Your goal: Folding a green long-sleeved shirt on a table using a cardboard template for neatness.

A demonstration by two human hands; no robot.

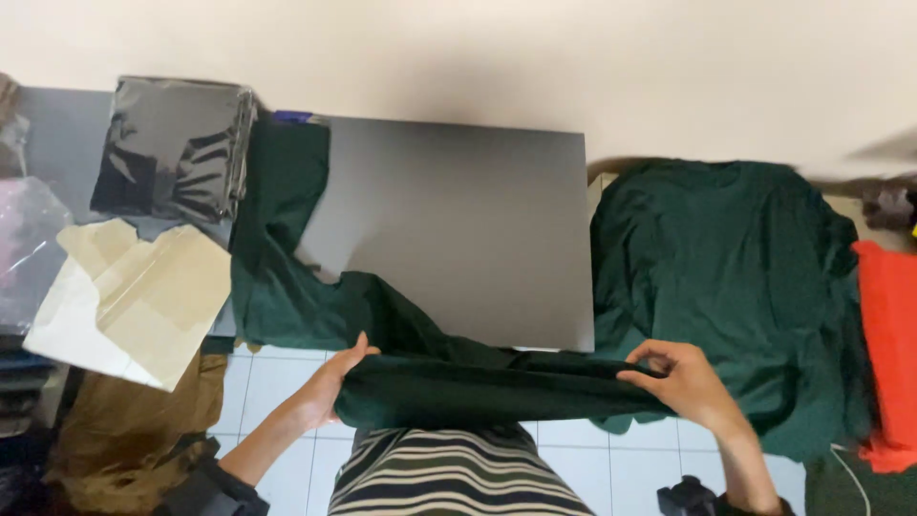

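A dark green garment (pixel 449 382) stretches between my hands at the near edge of a grey board (pixel 458 220). My left hand (pixel 336 375) grips its left end, fingers curled over the fold. My right hand (pixel 673 375) pinches its right end. The rest of the garment trails up the board's left side (pixel 282 229). My striped top shows just below the cloth.
A pile of dark green garments (pixel 726 277) lies to the right, with red cloth (pixel 888 344) beyond it. A stack of shiny plastic bags (pixel 177 143) and pale cardboard sheets (pixel 134 301) sit at left. A brown cloth (pixel 134 430) and white floor tiles lie below.
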